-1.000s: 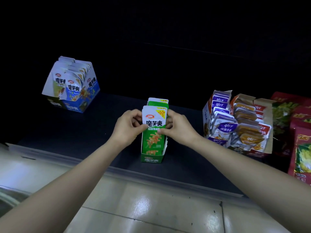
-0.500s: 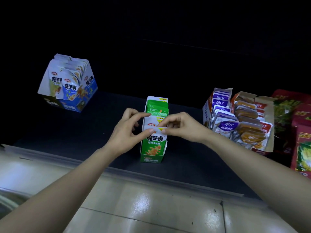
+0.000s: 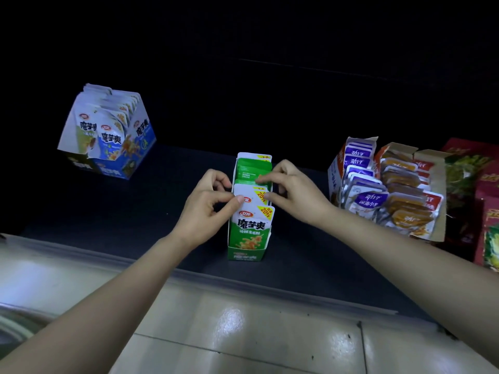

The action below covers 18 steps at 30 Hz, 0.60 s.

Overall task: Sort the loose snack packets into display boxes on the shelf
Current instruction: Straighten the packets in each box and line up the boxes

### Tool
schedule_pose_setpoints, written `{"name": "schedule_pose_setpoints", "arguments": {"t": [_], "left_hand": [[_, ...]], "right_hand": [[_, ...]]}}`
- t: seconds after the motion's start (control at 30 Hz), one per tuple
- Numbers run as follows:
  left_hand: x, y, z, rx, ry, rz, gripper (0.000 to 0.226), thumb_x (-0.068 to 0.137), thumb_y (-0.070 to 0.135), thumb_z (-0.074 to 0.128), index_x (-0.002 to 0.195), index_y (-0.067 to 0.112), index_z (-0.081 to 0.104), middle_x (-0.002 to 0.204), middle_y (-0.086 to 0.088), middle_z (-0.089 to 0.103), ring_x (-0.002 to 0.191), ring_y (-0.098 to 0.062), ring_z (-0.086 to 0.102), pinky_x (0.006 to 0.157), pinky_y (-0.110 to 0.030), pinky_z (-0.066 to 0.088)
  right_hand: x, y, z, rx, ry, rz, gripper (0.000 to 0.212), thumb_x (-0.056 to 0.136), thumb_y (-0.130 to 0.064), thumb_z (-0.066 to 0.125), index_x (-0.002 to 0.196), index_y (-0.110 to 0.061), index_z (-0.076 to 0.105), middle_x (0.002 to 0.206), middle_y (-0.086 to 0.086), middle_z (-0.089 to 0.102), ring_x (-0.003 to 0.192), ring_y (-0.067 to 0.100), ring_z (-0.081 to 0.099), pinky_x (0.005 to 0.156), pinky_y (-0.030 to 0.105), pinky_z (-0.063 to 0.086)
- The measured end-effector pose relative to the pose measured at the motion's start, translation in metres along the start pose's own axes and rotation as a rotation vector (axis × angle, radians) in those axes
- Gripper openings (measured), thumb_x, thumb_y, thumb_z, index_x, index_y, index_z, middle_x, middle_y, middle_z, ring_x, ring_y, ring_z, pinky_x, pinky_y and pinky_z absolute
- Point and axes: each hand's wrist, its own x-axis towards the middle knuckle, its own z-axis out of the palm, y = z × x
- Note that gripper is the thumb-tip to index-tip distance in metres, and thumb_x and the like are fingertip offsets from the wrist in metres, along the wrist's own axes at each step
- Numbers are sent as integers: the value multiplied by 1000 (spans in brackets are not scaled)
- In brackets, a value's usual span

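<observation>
Back of the shelf [image 3: 129, 211] is sinking into black, and the red bags [image 3: 490, 211] far right are getting cut off by the frame. Green-and-white packets [image 3: 253, 229] are standing upright in the narrow green box [image 3: 244, 254] mid-shelf; left hand [image 3: 208, 205] is pinching one top, right hand [image 3: 293, 193] is pinching those behind. Bare shelf is lying open either side

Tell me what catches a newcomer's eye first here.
At centre, the left hand and right hand pinch the tops of green packets standing in a narrow green box on the dark shelf. A blue box sits far left; purple and orange packets crowd the right.
</observation>
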Motion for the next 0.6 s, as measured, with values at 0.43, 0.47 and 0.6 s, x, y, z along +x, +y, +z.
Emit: {"name": "schedule_pose_setpoints", "arguments": {"t": [0.43, 0.47, 0.6], "left_hand": [[0, -10, 5, 48, 18, 9, 34, 92, 43, 49, 104, 21, 71, 121, 8, 38, 114, -14, 46, 94, -34, 45], [-1, -10, 6, 40, 11, 9, 36, 93, 43, 48, 96, 17, 73, 120, 7, 39, 112, -15, 47, 92, -35, 46], [-3, -4, 6, -72, 17, -15, 37, 91, 40, 52, 72, 12, 69, 118, -1, 45, 109, -17, 47, 90, -32, 45]], "right_hand": [[-4, -6, -15, 379, -183, 131, 9, 83, -10, 76, 88, -17, 73, 64, -19, 57, 51, 4, 37, 54, 12, 33], [-6, -7, -18, 425, -222, 132, 7, 84, -8, 74, 90, -12, 72, 58, -21, 58, 49, 3, 38, 52, 11, 33], [-5, -5, -23, 527, -145, 153, 10, 91, -10, 67, 100, -8, 69, 78, 1, 69, 65, 5, 52, 63, 16, 42]]}}
